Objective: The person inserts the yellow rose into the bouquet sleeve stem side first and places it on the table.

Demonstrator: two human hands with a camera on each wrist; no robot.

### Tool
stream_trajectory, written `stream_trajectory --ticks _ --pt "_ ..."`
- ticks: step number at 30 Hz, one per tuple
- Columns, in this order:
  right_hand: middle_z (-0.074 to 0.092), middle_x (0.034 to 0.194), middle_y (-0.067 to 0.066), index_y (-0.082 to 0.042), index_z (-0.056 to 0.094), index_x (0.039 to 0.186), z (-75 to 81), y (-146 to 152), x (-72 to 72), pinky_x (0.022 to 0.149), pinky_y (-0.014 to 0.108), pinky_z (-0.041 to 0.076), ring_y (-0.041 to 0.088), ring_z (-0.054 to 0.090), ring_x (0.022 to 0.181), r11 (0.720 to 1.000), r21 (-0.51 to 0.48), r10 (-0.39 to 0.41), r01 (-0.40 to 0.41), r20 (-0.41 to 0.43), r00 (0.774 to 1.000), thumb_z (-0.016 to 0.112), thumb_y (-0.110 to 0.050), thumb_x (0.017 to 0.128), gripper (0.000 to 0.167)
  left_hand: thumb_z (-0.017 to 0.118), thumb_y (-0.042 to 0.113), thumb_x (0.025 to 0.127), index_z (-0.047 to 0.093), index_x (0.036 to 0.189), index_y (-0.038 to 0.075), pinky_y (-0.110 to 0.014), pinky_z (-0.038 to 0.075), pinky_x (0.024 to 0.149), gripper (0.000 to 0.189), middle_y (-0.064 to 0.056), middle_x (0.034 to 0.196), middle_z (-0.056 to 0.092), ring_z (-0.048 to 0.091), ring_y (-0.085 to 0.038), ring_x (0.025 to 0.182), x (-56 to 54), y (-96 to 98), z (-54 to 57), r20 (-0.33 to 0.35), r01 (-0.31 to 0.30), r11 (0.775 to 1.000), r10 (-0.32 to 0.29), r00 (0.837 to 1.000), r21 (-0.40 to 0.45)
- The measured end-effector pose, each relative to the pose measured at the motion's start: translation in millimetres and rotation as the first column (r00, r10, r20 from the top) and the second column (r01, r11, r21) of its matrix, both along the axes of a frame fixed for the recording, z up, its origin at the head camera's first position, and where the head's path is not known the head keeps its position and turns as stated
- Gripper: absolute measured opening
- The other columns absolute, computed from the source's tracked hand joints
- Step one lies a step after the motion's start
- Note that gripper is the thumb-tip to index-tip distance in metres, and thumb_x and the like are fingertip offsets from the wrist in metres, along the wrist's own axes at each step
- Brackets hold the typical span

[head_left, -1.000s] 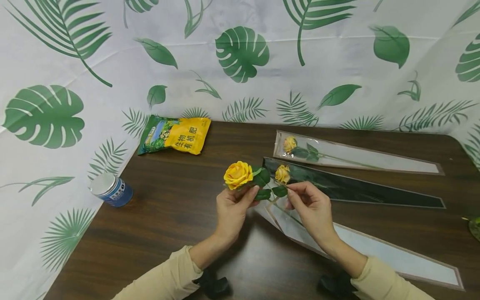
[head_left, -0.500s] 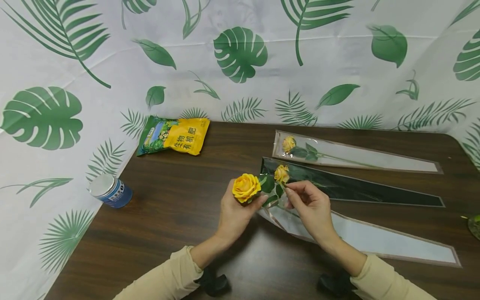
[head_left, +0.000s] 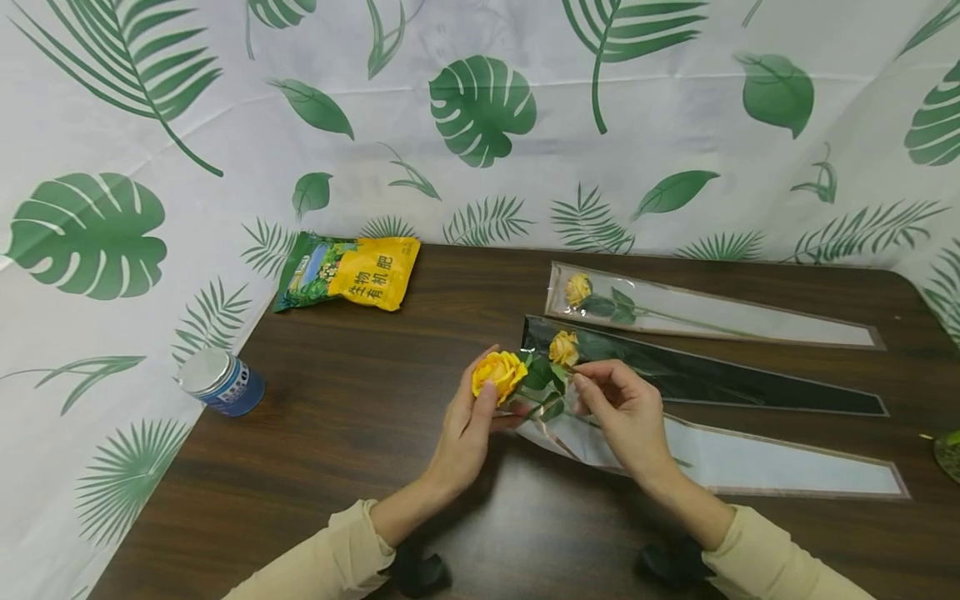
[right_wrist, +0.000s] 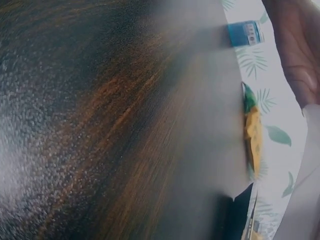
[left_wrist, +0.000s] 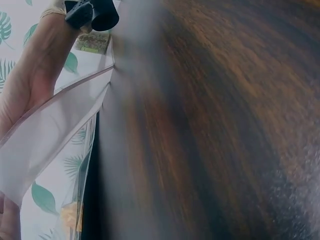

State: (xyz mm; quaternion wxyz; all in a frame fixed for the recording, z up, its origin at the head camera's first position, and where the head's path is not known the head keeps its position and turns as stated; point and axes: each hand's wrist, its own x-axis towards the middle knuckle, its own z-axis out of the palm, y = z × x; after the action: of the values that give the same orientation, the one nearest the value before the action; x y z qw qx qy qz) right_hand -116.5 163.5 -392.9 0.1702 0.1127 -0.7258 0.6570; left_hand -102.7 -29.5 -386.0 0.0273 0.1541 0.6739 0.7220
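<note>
A yellow rose (head_left: 501,372) with green leaves (head_left: 551,407) is in my left hand (head_left: 463,437), the thumb on its petals and the other fingers behind the bloom. Its stem runs down into a long, tapering white and clear flower sleeve (head_left: 787,462). My right hand (head_left: 632,425) pinches the mouth of this sleeve between thumb and fingertips, beside the leaves. The sleeve's narrow end points right. In the left wrist view the sleeve (left_wrist: 55,130) spans the left side, raised off the table, with part of a hand (left_wrist: 30,95) behind it.
Behind the hands lie a black sleeve (head_left: 750,381) and a pale sleeve (head_left: 772,317), each with a yellow rose. A yellow and green bag (head_left: 348,271) lies at the back left, a blue jar (head_left: 222,382) at the left edge. A leaf-print cloth (head_left: 495,192) hangs behind the wooden table (head_left: 337,483).
The rose has shifted right and slightly down, closer to the sleeve's mouth. My left thumb has moved from below the bloom onto its petals. The sleeve's narrow end has swung away from me.
</note>
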Motion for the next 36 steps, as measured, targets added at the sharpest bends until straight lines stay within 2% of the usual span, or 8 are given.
stream_trajectory --ticks 4,7,10,17,22,25,30,36 --pt "0.062 0.071 -0.001 0.004 0.066 0.09 0.9 -1 0.6 0.05 0.018 0.05 0.006 0.058 0.054 1.0 0.006 -0.002 0.002 0.008 1.0 0.063 0.008 0.084 0.007 0.038 0.014 0.102 0.028 0.143 0.006 -0.035 0.056 0.078 0.043 -0.026 0.126 0.048 0.066 -0.022 0.085 0.6 -1.1 0.2 0.028 0.001 0.999 -0.003 1.0 0.043" --pt "0.062 0.073 -0.002 0.004 0.066 0.09 1.9 -1 1.0 0.051 0.018 0.05 0.006 0.058 0.055 1.0 0.019 -0.004 0.004 0.002 1.0 0.062 0.009 0.084 0.008 0.043 0.01 0.1 0.031 0.134 0.001 -0.034 0.056 0.077 0.037 -0.029 0.121 0.051 0.065 -0.015 0.085 0.8 -1.3 0.1 0.06 0.001 0.998 -0.005 0.998 0.066" --pt "0.062 0.076 -0.002 0.004 0.066 0.09 3.0 -1 1.5 0.051 0.018 0.05 0.005 0.057 0.056 0.999 0.038 -0.009 0.009 -0.008 1.0 0.063 0.009 0.084 0.009 0.047 0.007 0.098 0.035 0.125 -0.004 -0.032 0.056 0.075 0.031 -0.031 0.116 0.054 0.065 -0.011 0.086 0.6 -1.3 0.2 0.08 -0.001 0.998 -0.004 0.997 0.055" --pt "0.061 0.076 -0.004 0.003 0.067 0.089 5.0 -2 2.0 0.051 0.015 0.048 0.005 0.057 0.057 0.995 0.091 -0.03 0.035 -0.056 0.998 0.064 0.01 0.083 0.01 0.057 0.006 0.093 0.054 0.121 -0.003 -0.027 0.056 0.067 0.029 -0.021 0.111 0.058 0.064 -0.007 0.074 -1.5 -3.3 1.7 0.032 -0.002 0.994 0.005 0.999 -0.105" --pt "0.061 0.076 0.002 0.002 0.068 0.091 5.7 -3 2.9 0.051 0.015 0.046 0.006 0.057 0.058 0.993 0.118 -0.01 0.022 -0.101 0.995 0.064 0.011 0.082 0.013 0.059 0.011 0.093 0.058 0.121 0.001 -0.025 0.053 0.057 0.03 -0.017 0.11 0.061 0.063 -0.007 0.065 -2.9 -5.2 4.2 0.024 0.0 0.978 0.005 1.0 -0.207" --pt "0.062 0.077 0.006 0.001 0.069 0.091 5.3 -3 3.8 0.051 0.015 0.045 0.007 0.056 0.059 0.993 0.121 0.001 0.014 -0.123 0.992 0.064 0.012 0.082 0.016 0.06 0.013 0.093 0.059 0.121 0.001 -0.021 0.049 0.053 0.03 -0.017 0.106 0.064 0.062 -0.009 0.062 -4.2 -6.1 5.9 -0.004 -0.005 0.964 0.004 1.0 -0.265" --pt "0.063 0.078 0.008 -0.001 0.07 0.091 5.8 -4 4.9 0.053 0.014 0.044 0.004 0.053 0.062 0.988 0.153 0.017 0.006 -0.152 0.988 0.064 0.013 0.08 0.018 0.063 0.017 0.091 0.064 0.117 0.002 -0.019 0.049 0.056 0.03 -0.012 0.104 0.065 0.06 -0.009 0.064 -7.6 -7.5 8.7 -0.075 -0.003 0.924 -0.027 0.997 -0.382" --pt "0.063 0.076 0.006 -0.002 0.07 0.09 5.8 -3 5.4 0.055 0.014 0.045 0.003 0.053 0.063 0.982 0.189 0.018 0.011 -0.148 0.989 0.065 0.012 0.081 0.017 0.063 0.019 0.091 0.066 0.115 0.003 -0.019 0.047 0.053 0.029 -0.01 0.102 0.066 0.055 -0.004 0.06 -12.0 -6.7 11.2 -0.077 0.005 0.868 -0.051 0.996 -0.497"
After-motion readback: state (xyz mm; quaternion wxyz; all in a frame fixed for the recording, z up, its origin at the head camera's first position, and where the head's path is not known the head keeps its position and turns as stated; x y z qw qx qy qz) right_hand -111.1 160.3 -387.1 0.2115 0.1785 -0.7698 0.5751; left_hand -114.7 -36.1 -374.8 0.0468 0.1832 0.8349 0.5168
